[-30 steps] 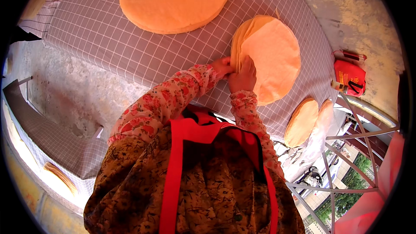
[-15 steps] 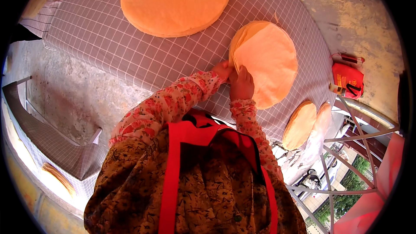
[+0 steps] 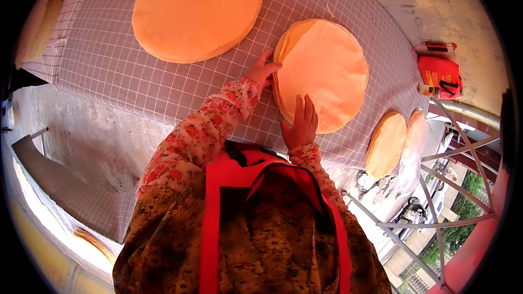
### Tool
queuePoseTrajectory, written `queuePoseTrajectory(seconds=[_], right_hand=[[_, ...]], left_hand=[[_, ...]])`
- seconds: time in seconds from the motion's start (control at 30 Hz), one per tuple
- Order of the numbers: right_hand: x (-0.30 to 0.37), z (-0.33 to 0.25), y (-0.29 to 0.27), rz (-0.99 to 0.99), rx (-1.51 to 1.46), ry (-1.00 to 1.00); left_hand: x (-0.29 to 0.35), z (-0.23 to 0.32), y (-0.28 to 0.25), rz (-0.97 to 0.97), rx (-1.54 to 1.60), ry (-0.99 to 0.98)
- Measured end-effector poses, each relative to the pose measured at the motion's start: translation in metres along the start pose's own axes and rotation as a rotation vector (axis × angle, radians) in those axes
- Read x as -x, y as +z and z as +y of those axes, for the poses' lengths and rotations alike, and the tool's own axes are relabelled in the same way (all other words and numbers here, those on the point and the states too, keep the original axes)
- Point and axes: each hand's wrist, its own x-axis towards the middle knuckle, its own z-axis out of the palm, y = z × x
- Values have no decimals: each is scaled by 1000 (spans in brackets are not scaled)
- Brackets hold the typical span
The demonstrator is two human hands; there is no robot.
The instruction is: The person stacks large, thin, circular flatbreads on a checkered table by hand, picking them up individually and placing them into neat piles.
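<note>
A stack of thin round flatbreads [image 3: 327, 71], orange in this light, lies on the checked tablecloth in front of me. The top sheet covers most of it, and the edges of the sheets below show along its left side. My left hand [image 3: 262, 69] is at that left edge with its fingers apart, the tips touching or just beside the rim. Over the near edge, my right hand [image 3: 300, 124] is open, its fingers stretched out and pointing away from me. Neither hand holds a sheet. Beyond my left hand lies a larger flatbread stack [image 3: 196, 13].
The grey checked tablecloth [image 3: 131, 65] covers the table. Two smaller stacks lie at its right end, one bare [image 3: 385, 144] and one under clear plastic [image 3: 411, 152]. A red bag [image 3: 440, 73] sits past the far right edge. Metal bars [image 3: 463, 152] cross at the right.
My hands were close together at the stack's lower left edge, fingers closed there. They have parted: the left moved away up the rim, the right lower, with fingers spread. The view has shifted slightly.
</note>
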Motion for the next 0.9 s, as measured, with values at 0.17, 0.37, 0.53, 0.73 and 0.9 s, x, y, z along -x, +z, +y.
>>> queuePoseTrajectory(seconds=[0.17,0.37,0.53,0.73,0.9], right_hand=[[27,40,-3,115,-117,68],[60,94,10,359,-420,592],[72,120,13,446,-1270,1235],[56,141,3,361,-1670,1409],[34,153,3,278,-1653,1404]], left_hand=[[-31,22,16,17,-328,131],[-81,4,10,83,-556,293],[-92,12,3,152,-699,214],[-88,11,4,62,-505,233],[-57,13,11,102,-487,174]])
